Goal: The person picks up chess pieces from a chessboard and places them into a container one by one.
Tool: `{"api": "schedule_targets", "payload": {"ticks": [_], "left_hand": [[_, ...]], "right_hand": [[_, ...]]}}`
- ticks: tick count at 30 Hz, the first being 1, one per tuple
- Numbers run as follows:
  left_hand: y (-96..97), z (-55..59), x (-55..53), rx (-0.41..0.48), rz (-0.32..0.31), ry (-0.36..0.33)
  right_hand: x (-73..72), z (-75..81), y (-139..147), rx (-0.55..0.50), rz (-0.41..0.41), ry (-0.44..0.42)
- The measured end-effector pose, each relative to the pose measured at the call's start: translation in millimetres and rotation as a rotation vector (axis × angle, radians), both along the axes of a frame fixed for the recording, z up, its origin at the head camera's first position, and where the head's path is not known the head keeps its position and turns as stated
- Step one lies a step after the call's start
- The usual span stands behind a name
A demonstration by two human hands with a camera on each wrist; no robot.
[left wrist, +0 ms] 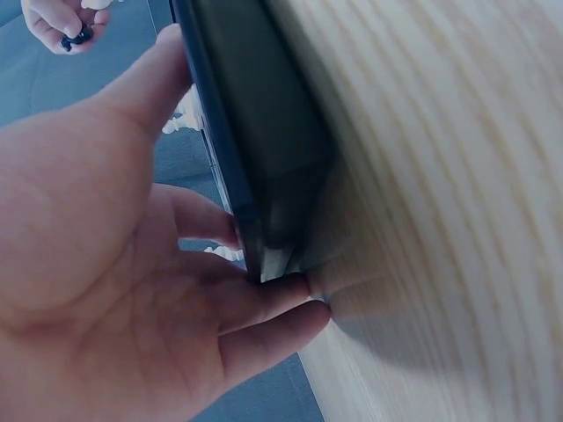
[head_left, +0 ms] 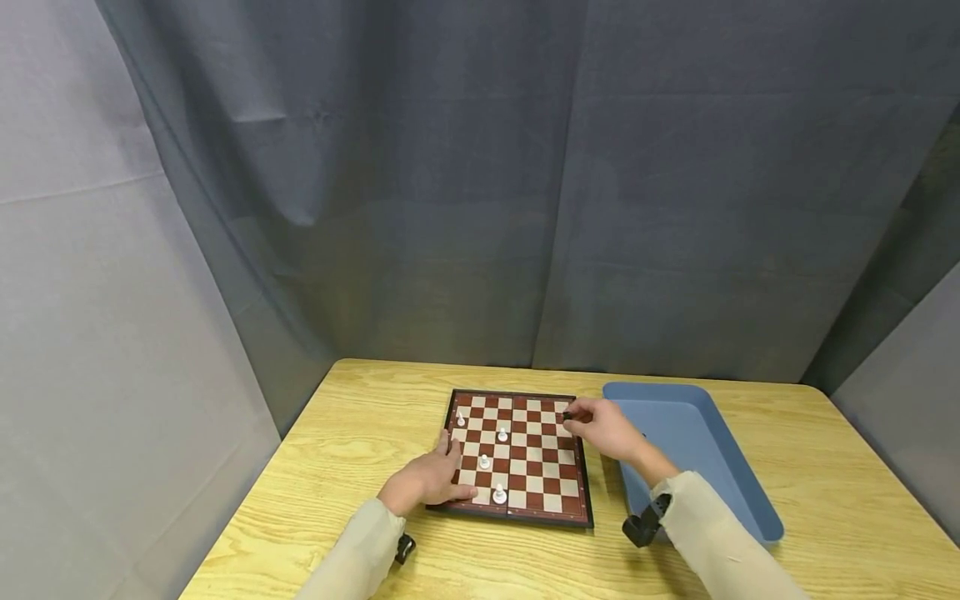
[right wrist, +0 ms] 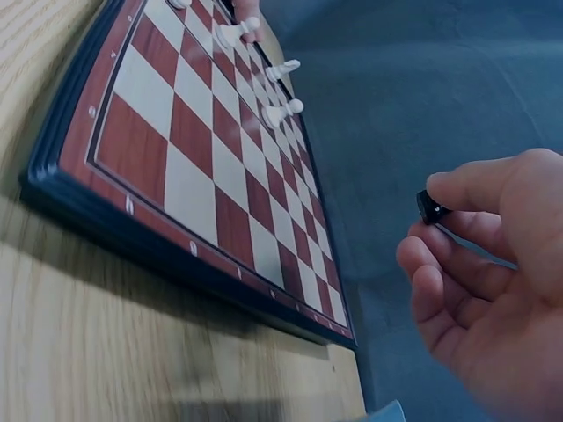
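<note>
A brown-and-white chessboard lies on the table with several white chess pieces standing on its left half. My left hand rests at the board's left edge, its fingers spread. In the left wrist view, the thumb touches the dark rim, and two fingertips reach down to the tabletop beside it. Above the far right corner, my right hand pinches a small black chess piece between thumb and fingers. The right wrist view has that piece raised off the board; its exact kind is hard to tell.
A blue tray stands just right of the board, under my right forearm. The wooden table extends around both. Grey curtains hang behind the table and at its sides.
</note>
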State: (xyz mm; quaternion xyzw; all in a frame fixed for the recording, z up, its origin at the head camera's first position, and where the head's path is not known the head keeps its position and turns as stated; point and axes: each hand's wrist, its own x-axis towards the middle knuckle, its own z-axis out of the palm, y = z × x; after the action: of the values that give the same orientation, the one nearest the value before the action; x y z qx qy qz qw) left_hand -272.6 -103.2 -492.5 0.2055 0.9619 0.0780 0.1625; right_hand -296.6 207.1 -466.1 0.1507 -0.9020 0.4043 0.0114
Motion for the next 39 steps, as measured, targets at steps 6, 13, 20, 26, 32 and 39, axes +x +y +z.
{"api": "schedule_targets", "payload": {"ticks": [6,13,20,26,32,39], "left_hand": [[-0.9,-3.3,-2.0,-0.003,-0.004,-0.003],[-1.3,-1.4,-0.8,0.001,-0.009,0.002],[-0.8,-0.9,0.4,-0.003,-0.004,0.004],[-0.3,-2.6,0.6,-0.003,-0.008,0.014],[-0.2,-3.2,0.4,-0.002,-0.015,0.028],[-0.4,-2.8,0.0,-0.007,-0.014,0.024]], "right_hand": [[3.0,1.1,14.3,-0.010,-0.001,0.008],[9.1,3.7,31.2,0.000,-0.002,0.004],[15.5,4.3,44.4,0.026,-0.001,0.024],[21.7,2.4,54.7,0.049,0.013,0.026],[27.3,-2.3,64.1,0.050,0.036,0.012],[31.5,-7.8,75.6,0.051,0.038,-0.028]]}}
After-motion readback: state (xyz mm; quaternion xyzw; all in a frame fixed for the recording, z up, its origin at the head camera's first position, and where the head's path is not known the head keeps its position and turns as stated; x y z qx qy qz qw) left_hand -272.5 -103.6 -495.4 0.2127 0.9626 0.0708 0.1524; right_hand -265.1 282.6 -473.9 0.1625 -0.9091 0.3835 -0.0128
